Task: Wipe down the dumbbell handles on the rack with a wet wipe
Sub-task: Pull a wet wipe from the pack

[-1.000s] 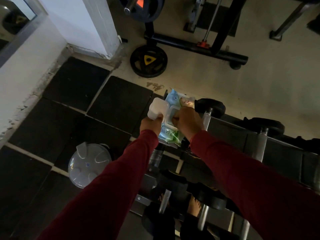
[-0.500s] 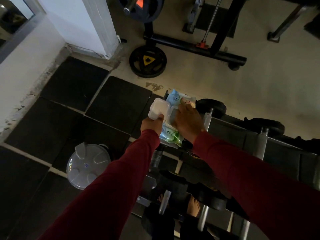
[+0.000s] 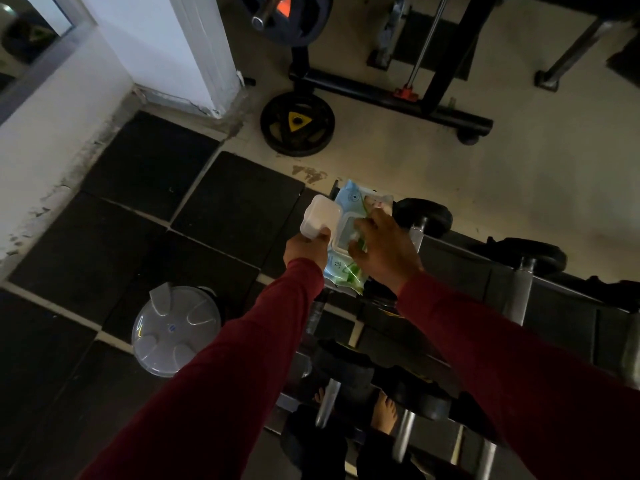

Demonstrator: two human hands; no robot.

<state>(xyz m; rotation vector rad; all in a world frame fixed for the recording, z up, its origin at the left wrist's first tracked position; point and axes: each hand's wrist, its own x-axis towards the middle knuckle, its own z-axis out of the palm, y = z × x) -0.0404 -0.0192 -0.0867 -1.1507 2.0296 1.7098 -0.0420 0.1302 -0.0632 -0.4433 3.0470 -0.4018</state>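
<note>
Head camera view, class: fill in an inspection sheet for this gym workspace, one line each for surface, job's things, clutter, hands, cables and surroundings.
Surface: black rubber floor tiles beside pale concrete floor.
Job's things: blue-green wet wipe pack with its white flip lid open, resting on the dark dumbbell rack; black-ended, steel-handled dumbbells on the rack.
Clutter: round grey plastic lid and black weight plate with yellow triangle on the floor.
Hands: left hand holds the flip lid; right hand reaches into the pack opening, grip blurred.
Cables: nothing seen.
Surroundings: white pillar, black machine frame, loaded barbell.
</note>
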